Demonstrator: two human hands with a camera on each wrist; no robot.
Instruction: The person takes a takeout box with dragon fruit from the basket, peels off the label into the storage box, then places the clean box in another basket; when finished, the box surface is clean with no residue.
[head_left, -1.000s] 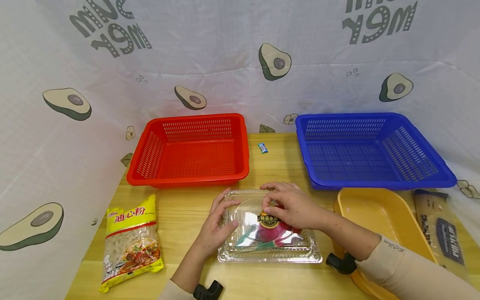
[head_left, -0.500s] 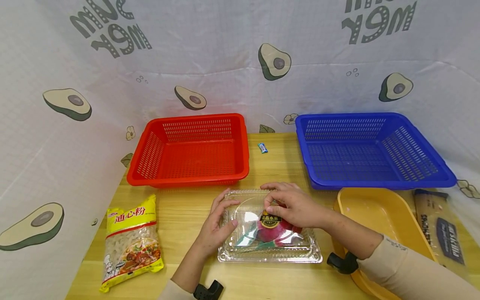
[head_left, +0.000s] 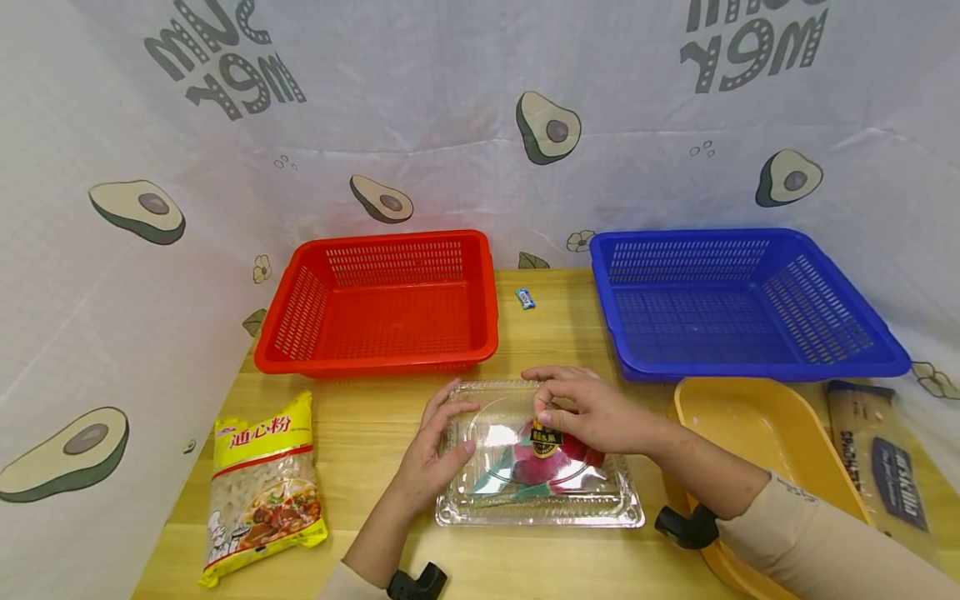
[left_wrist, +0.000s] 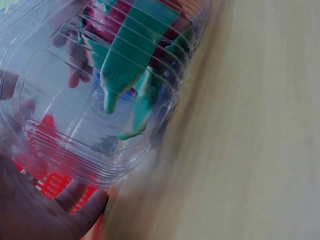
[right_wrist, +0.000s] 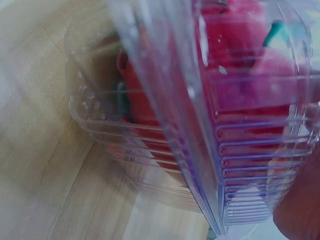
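Here, one black-and-gold label point(head_left: 546, 440) atop the clear clamshell container point(head_left: 513, 477), far edge pinched by the right hand point(head_left: 588, 410), the nearer; container's long axis runs left to right; left hand point(head_left: 433, 454), fingers spread, rests on container's left end.

Head view bright, even; glare on clear container point(head_left: 517, 462); wrist views dimmer, soft.

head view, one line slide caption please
Left hand on a clear box, right hand pinching its black label, red basket and blue basket behind.
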